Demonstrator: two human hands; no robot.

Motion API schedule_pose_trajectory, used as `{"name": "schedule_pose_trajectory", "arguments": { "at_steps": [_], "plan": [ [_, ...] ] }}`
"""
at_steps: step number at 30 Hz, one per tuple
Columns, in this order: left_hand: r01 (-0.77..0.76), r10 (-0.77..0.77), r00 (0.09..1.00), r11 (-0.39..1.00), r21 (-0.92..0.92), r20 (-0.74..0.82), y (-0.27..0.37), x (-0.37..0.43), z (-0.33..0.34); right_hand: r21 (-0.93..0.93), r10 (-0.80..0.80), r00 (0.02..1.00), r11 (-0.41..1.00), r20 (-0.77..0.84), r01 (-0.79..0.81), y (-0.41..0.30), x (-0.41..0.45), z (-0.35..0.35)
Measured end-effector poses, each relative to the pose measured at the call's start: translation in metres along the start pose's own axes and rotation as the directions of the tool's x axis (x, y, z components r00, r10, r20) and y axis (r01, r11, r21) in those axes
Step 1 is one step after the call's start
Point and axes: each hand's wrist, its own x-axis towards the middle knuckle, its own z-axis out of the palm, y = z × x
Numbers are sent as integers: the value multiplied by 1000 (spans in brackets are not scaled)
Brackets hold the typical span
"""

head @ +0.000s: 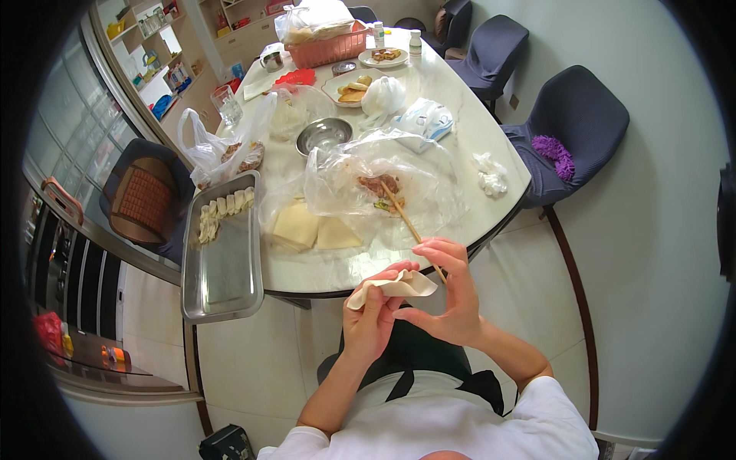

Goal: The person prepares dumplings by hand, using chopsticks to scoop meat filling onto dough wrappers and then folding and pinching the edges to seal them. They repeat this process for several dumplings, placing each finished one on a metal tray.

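Observation:
My left hand (368, 330) holds a folded wonton wrapper (397, 287), its thumb pressed on the near side. Just right of it is my right hand (451, 293), thumb and fingers spread apart with nothing seen between them. Its fingertips overlap a wooden chopstick (407, 221) in view; whether they touch it I cannot tell. The chopstick's far end rests in minced filling (379, 185) inside a clear plastic bag (333, 175). Flat dough wrappers (296, 226) lie in two piles on the table. To the left, folded wontons (221, 208) line the far end of a steel tray (230, 282).
The tray overhangs the near edge of the marble-look table (299, 279). Behind the filling are a steel bowl (324, 137), a tissue pack (422, 122) and a plate of food (368, 75). A glass (227, 106) stands far left. Crumpled tissue (490, 174) lies right.

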Motion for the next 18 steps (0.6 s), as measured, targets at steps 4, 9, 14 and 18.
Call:
{"name": "schedule_pose_trajectory", "arguments": {
  "at_steps": [4, 9, 14, 18],
  "plan": [
    [-51, 54, 996, 997, -50, 70, 1, 4, 1, 456, 274, 957, 842, 97, -288, 4, -14, 4],
    [-68, 68, 991, 998, -5, 113, 0, 1, -1, 522, 338, 939, 790, 66, -322, -1, -15, 9],
    [-71, 98, 994, 896, 438, -40, 15, -1, 8, 542, 367, 930, 777, 21, -319, 3, -22, 7],
    [-323, 391, 913, 516, 793, 118, 15, 2, 0, 239, 120, 993, 965, -25, -110, 6, -19, 3]
  ]
}}
